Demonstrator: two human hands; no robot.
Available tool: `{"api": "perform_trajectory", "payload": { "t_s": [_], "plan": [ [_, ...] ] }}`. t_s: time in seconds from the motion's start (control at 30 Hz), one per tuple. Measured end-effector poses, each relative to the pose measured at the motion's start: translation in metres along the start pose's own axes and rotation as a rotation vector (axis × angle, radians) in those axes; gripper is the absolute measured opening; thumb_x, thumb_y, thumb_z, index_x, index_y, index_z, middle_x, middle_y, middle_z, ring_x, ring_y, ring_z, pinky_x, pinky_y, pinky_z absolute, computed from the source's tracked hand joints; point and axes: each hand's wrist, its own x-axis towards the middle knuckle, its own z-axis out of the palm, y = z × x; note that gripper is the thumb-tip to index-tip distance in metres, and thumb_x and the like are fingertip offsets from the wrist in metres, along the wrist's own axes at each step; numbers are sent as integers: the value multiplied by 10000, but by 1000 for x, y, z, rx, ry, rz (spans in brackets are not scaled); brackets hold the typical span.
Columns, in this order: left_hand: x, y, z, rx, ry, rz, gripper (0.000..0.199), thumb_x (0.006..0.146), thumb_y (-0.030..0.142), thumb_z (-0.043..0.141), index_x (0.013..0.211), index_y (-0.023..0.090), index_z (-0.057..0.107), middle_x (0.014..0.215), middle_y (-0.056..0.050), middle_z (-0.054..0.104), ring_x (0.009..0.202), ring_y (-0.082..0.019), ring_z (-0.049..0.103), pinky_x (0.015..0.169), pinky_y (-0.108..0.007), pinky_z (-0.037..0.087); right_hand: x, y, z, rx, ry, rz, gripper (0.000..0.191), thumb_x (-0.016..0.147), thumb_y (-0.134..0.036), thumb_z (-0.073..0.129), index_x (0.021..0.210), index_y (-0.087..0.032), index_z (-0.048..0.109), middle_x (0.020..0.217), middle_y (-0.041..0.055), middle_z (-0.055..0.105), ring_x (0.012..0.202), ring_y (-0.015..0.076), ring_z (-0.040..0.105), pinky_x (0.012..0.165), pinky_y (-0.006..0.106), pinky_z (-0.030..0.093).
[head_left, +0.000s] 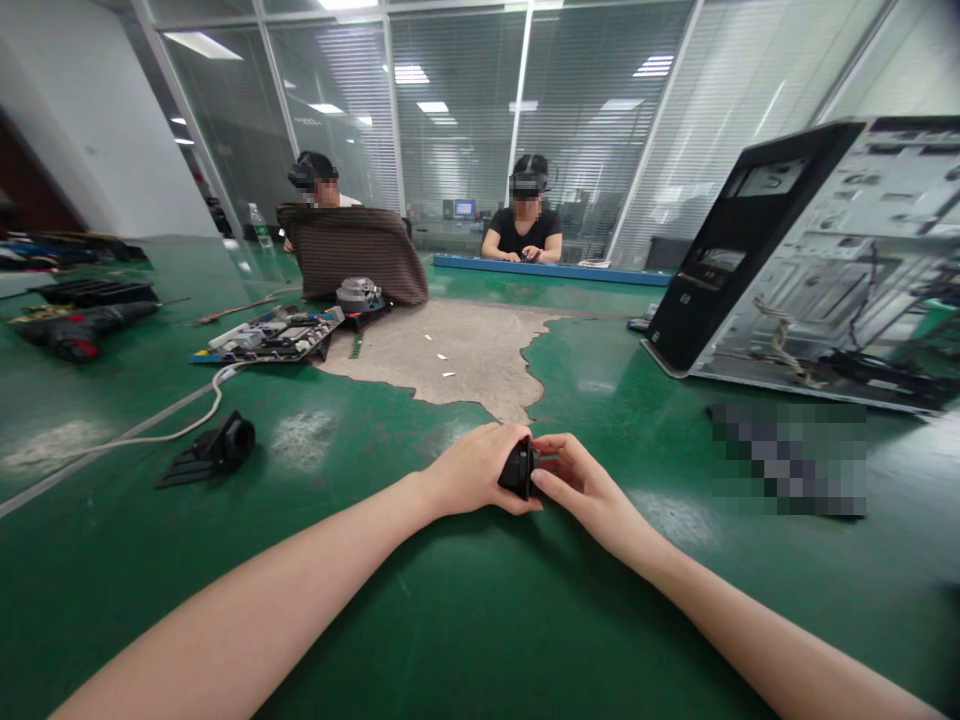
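A small black plastic part (517,468) with a flat flange on its right side is held between both hands, just above the green tabletop (420,620). My left hand (472,468) is wrapped round it from the left, hiding much of its body. From the right, the thumb and fingers of my right hand (581,478) pinch the flanged side. What exactly the part is cannot be made out. Apart from the hands, to the left, lies another black plastic piece (214,450) with a round end and a slotted flat base.
A computer case (757,230) with its side off stands at the right. At the left are a circuit board (274,338), a CPU cooler (360,297), a cable (217,395) and a black and red tool (79,325). Two people wearing headsets sit beyond a brown chair back (352,250).
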Motion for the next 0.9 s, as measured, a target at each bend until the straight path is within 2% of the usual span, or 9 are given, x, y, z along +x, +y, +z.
{"api": "perform_trajectory", "payload": {
  "t_s": [0.13,0.27,0.47,0.8,0.9],
  "plan": [
    [0,1,0,-2,-2,2,478,600,448,634,930,178,419,840,-37,532,749,-199,516,650,-293,402,-1,-4,0,-1,-34,13,198,773,-298,518,935,-217,438,938,31,532,879,162,539,774,330,443],
    [0,1,-1,-12,-9,0,504,596,443,640,959,174,420,873,-48,538,780,-207,521,686,-305,404,-2,-6,0,38,-71,-36,191,754,-259,551,892,-224,424,912,12,525,845,145,540,730,295,448],
    [0,1,-1,-2,-16,-7,542,575,481,645,962,172,425,880,-56,540,781,-212,524,689,-315,409,-1,-2,-1,30,-25,-74,105,800,-283,498,866,-225,441,897,5,511,909,151,522,763,292,436],
    [1,2,-2,-16,-18,-19,477,591,456,646,917,180,432,856,-43,541,770,-205,524,673,-303,405,0,1,0,-2,-3,1,194,788,-295,509,948,-216,434,960,32,521,920,157,523,812,324,432],
    [0,2,-2,-1,-20,-14,493,594,462,643,932,175,428,859,-47,542,768,-207,523,668,-303,406,0,-1,-1,15,-32,7,175,784,-268,513,932,-214,436,946,28,521,897,150,529,789,315,437]
  ]
}}
